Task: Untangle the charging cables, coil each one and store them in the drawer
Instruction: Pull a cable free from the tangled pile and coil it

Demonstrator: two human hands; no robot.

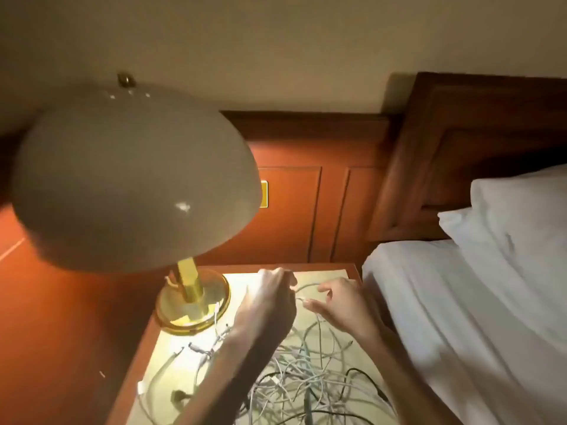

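Tangled cables point(300, 375): heap at near edge of nightstand point(334, 273), white strands, one black cable point(365, 375) looped through. White cable point(306, 286) lifted from heap, arcs left-to-right between hands, toward far edge; tail drops from right hand back into heap. Left hand point(270, 299): fingers curled, pinching arc's left end. Right hand point(337, 305): thumb and forefinger appear to pinch plug end, other fingers loose; nearer heap. Lamp base point(193, 302) at far left corner; bed point(460, 302) beside right edge.
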